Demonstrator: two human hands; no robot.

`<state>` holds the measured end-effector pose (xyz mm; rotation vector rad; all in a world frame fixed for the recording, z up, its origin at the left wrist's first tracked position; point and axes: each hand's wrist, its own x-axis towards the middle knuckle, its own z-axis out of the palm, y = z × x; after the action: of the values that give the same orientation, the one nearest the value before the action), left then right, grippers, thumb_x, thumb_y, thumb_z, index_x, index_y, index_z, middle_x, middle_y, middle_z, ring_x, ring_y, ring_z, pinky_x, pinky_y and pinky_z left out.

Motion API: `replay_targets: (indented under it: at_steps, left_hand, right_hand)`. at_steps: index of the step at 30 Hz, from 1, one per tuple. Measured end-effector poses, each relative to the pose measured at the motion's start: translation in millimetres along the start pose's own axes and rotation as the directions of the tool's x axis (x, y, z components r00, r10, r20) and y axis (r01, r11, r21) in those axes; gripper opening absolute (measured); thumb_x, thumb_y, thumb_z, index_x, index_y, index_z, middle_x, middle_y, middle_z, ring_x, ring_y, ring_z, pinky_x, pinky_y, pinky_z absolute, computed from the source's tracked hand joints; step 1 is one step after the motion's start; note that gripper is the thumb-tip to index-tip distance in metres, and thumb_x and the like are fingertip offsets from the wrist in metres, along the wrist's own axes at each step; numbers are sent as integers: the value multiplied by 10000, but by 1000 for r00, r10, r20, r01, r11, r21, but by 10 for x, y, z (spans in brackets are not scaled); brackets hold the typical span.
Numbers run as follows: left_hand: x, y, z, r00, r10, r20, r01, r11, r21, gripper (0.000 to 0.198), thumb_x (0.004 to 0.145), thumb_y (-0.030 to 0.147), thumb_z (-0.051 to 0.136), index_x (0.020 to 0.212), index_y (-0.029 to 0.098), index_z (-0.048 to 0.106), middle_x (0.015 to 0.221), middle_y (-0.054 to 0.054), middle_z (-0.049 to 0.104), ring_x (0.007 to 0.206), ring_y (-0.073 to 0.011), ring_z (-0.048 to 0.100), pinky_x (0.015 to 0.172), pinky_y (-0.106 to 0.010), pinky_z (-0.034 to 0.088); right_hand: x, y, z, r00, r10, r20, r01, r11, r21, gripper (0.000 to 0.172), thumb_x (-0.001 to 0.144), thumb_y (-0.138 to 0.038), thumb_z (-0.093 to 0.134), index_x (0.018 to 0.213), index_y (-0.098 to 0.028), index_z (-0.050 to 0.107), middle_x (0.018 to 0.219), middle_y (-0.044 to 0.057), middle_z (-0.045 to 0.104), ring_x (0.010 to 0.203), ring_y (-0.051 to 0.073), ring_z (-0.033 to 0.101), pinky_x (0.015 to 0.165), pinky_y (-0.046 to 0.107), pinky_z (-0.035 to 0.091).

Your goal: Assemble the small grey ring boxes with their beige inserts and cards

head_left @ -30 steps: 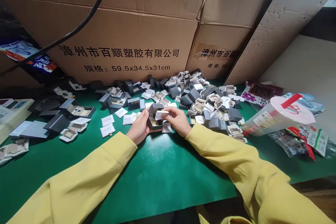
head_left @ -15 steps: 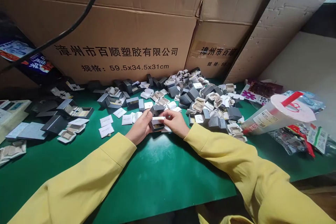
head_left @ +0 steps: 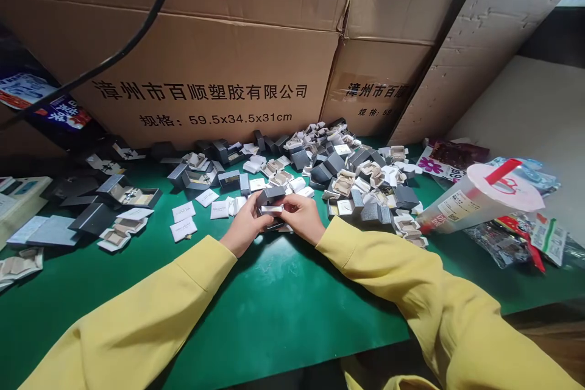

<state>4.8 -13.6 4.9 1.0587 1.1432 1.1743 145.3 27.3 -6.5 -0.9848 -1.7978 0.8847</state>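
Note:
My left hand (head_left: 243, 226) is wrapped round the left side of a small dark grey hinged gift box (head_left: 270, 195) whose lid stands raised. At the box's mouth, the fingers of my right hand (head_left: 303, 216) pinch the right end of a white insert (head_left: 271, 210). Whether the insert sits fully inside cannot be seen, since fingers cover both ends. Just left of my hands lie small white printed cards (head_left: 220, 209). Behind and to the right is a heap of dark boxes (head_left: 337, 162) mixed with white and beige inserts (head_left: 344, 182).
Large cardboard cartons (head_left: 201, 67) stand along the back of the green table (head_left: 292, 304). More open boxes (head_left: 130, 194) lie at the left. A drink cup with a red straw (head_left: 475, 198) leans at the right beside snack packets (head_left: 491, 244). A black cable (head_left: 132, 42) hangs across the upper left.
The white insert has gone lower and closer into the box between my hands. My right hand has shifted slightly left, and the raised lid has tilted. The view has moved a little.

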Motion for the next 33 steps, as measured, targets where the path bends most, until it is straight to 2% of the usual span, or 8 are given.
replay_targets:
  at_steps: [3,15,18,21,24,26,30,33]
  left_hand:
    - [-4,-2,64,993,48,-111,-41,997,70,475,641,195,632,1092,165,486,1046,-68,598,953,-208,576,785,-313,483]
    - [9,-85,89,972,166,-165,-146,981,127,421,655,120,560,1066,173,485,1057,-58,597,991,-192,564,881,-338,444]
    - [17,-109,74,961,179,-209,-151,978,146,417,660,118,541,1069,181,487,1020,-48,606,963,-188,574,876,-347,442]
    - [28,-126,49,963,168,-210,-144,982,124,444,643,124,551,1080,177,489,1023,-58,614,963,-198,576,889,-370,430]
    - [28,-132,32,968,161,-193,-148,986,76,441,627,124,561,1061,173,497,1007,-57,620,949,-200,581,885,-374,430]
    - [21,-128,31,969,151,-196,-143,988,57,414,636,124,550,1043,178,494,997,-48,619,931,-189,585,869,-360,438]
    - [6,-113,40,971,152,-182,-140,987,78,395,658,135,548,1045,182,485,965,-36,607,914,-174,579,819,-315,454]
    - [8,-112,42,973,152,-176,-137,986,93,398,659,146,566,1048,179,485,941,-34,597,897,-173,574,793,-303,461]
  right_hand:
    - [-4,0,1,999,-42,1,42,998,-45,95,691,-220,602,712,-167,677,563,-24,562,512,81,446,510,200,371]
    - [2,20,-10,968,-251,-8,246,955,-164,119,764,-221,550,801,-178,654,617,-11,574,542,91,486,528,203,407]
    - [5,19,-38,897,-441,40,431,851,-300,151,830,-274,519,870,-181,632,684,21,604,608,106,524,574,221,419]
    - [-5,21,-61,760,-629,164,637,673,-376,151,861,-258,489,836,-188,620,705,38,615,642,116,534,604,238,414]
    - [-21,21,-75,669,-678,306,739,563,-370,174,867,-300,486,867,-194,624,669,29,591,637,122,514,624,250,409]
    - [-24,24,-82,701,-632,331,710,574,-409,225,879,-331,459,947,-197,627,710,37,589,677,131,514,635,252,406]
    - [-15,44,-86,822,-486,297,565,633,-530,303,910,-357,377,1027,-221,622,817,53,581,743,138,508,642,249,387]
    - [-12,50,-84,849,-427,311,527,644,-555,333,916,-383,351,1048,-236,618,834,51,572,763,140,496,655,249,381]
